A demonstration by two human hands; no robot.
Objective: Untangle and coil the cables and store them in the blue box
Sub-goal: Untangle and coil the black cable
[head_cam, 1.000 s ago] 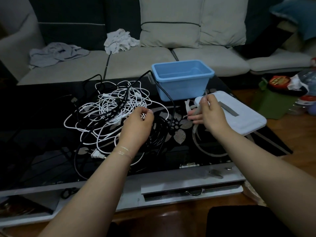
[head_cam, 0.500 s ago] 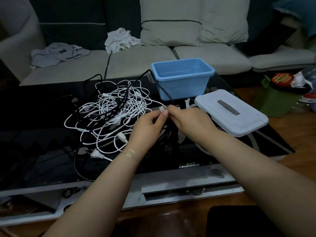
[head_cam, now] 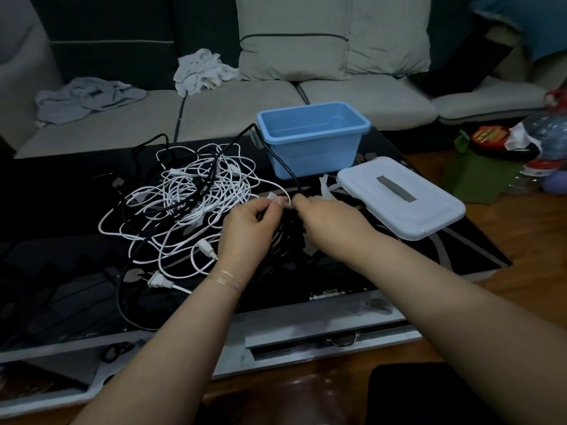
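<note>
Cables (head_cam: 187, 207) lie in one loose tangle on the black glass table (head_cam: 399, 259), left of the blue box (head_cam: 313, 148), which stands open with nothing visible inside. Both hands meet just in front of the box: the left hand (head_cam: 250, 228) pinches a small white plug end (head_cam: 273, 197) between thumb and fingertip, and the right hand (head_cam: 329, 223) has its fingers curled at the same spot, apparently gripping the cord beside that plug, though the exact hold is hidden.

To do this step well, I would keep the freed end pinched and draw the cord out slowly, following it back into the heap and lifting crossings over instead of pulling them tight.

By my count there is one box, one white lid (head_cam: 399, 197) lying flat to its right, several white cords and at least two black cables (head_cam: 285, 167); the exact number cannot be told from the knot. One two-pin plug (head_cam: 158, 282) lies near the left wrist.
</note>
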